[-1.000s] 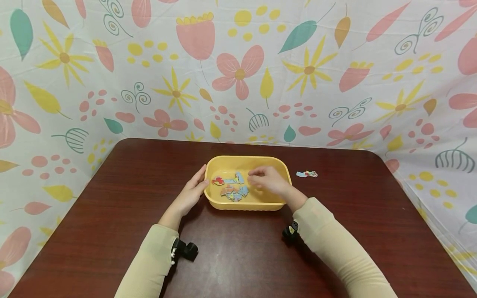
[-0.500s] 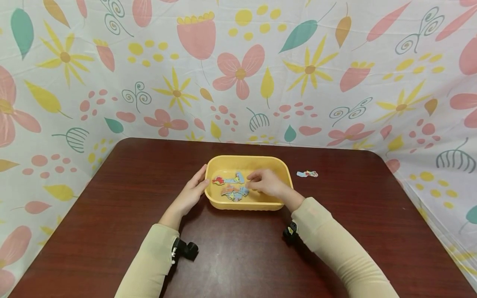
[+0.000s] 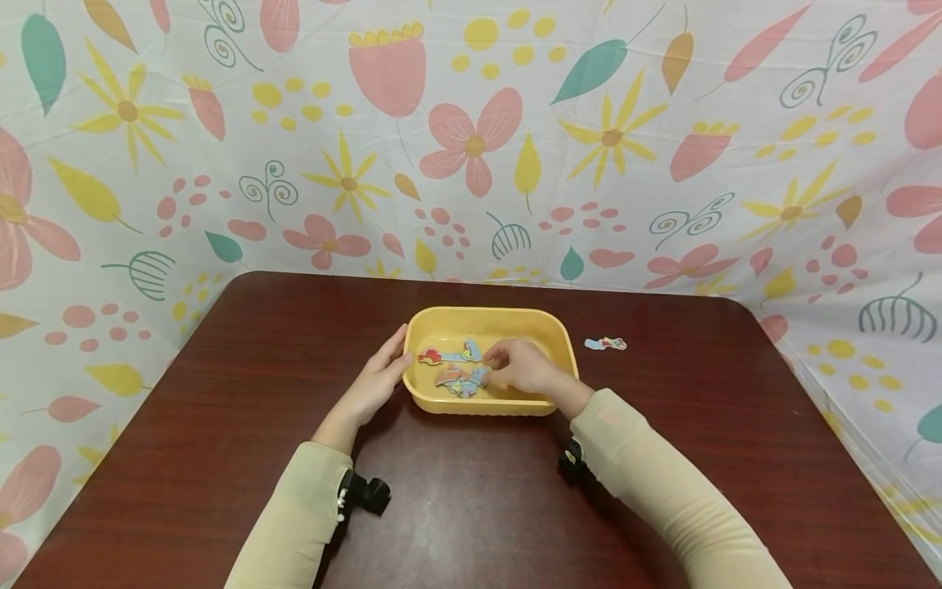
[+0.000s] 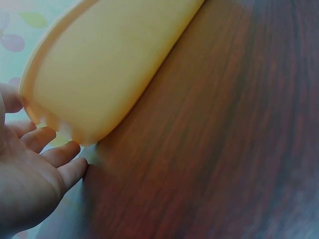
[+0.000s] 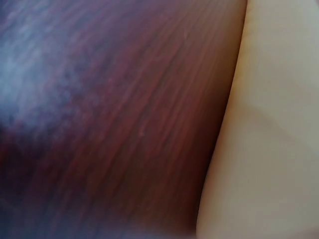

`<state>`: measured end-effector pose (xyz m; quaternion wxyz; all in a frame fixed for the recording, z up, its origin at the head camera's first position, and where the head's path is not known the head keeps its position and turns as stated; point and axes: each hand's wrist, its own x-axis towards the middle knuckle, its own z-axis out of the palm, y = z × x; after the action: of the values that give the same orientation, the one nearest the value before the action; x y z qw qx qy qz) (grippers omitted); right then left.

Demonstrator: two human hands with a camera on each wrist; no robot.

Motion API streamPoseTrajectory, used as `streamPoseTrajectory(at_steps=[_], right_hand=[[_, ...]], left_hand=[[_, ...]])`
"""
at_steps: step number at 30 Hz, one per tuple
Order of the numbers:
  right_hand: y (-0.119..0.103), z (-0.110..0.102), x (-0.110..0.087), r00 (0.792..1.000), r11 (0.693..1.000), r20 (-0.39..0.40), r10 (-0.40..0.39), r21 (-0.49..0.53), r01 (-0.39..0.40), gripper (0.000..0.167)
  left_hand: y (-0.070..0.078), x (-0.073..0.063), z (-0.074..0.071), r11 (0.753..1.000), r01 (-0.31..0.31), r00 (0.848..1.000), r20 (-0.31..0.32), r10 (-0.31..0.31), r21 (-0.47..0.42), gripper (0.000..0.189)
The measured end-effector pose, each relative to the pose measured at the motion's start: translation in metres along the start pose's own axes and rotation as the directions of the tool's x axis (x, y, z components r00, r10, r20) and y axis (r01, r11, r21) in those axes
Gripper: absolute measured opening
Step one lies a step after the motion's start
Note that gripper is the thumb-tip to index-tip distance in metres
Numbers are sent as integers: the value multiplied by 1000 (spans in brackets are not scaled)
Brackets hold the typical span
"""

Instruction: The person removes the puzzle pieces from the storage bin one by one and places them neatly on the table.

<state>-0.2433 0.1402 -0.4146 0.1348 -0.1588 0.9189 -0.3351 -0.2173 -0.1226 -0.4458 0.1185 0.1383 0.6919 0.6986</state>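
My left hand (image 3: 374, 383) holds the left end of a yellow plastic tub (image 3: 486, 406). Its thumb lies at the rim and the fingers spread against the outer wall, as the left wrist view shows. Inside the tub, toward the left, lie several colourful cut-out pieces that look like puzzle pieces, among them a red one (image 3: 430, 357) and a pinkish-orange one (image 3: 447, 376). My right hand (image 3: 521, 366) reaches into the tub with bent fingers, the fingertips right at the blue end of the cluster (image 3: 475, 378). I cannot tell whether they pinch a piece.
A separate blue, red and yellow piece (image 3: 607, 343) lies on the dark wooden table (image 3: 456, 507), right of the tub. A patterned curtain (image 3: 471, 229) hangs behind the table. Each wrist carries a small black camera. The right wrist view shows just the table and the tub's wall (image 5: 269, 129).
My right hand has moved slightly left and toward me inside the tub, its fingertips now at the cluster of pieces. The left hand and tub stay in place.
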Motion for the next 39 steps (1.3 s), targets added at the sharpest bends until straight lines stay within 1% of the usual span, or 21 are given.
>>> streamPoseTrajectory(at_steps=[3, 9, 17, 22, 27, 29, 32, 35, 39], right_hand=[[0, 1, 0, 1000, 999, 7, -13, -48, 13, 36], [-2, 2, -1, 999, 994, 10, -30, -105, 31, 32], [-4, 3, -1, 999, 992, 11, -40, -123, 41, 31], [-3, 3, -1, 999, 993, 10, -47, -104, 48, 26], [-2, 1, -1, 1000, 999, 12, -23, -46, 24, 14], [-1, 0, -1, 1000, 1000, 16, -15, -12, 15, 12], [-2, -2, -2, 1000, 997, 31, -4, 76, 2, 11], [-2, -3, -2, 999, 986, 50, 2, 165, -10, 12], [0, -5, -2, 998, 976, 57, 4, 217, -16, 15]], left_hand=[[1, 0, 1, 1000, 2, 1000, -5, -2, 0, 58], [2, 0, 1, 1000, 11, 1000, -12, -11, 6, 58], [3, 0, 1, 1000, 10, 1000, -5, -10, 7, 58], [2, 0, 1, 1000, 11, 1000, -3, -11, 0, 58], [2, 0, 0, 999, 35, 999, -9, -35, 26, 59], [2, 0, 0, 999, 40, 999, -12, -40, 31, 59], [1, 0, 0, 999, 31, 999, -11, -31, 27, 59], [1, 0, 1, 1000, 17, 1000, -1, -17, 7, 59], [1, 0, 1, 1000, 13, 1000, 0, -13, -5, 59]])
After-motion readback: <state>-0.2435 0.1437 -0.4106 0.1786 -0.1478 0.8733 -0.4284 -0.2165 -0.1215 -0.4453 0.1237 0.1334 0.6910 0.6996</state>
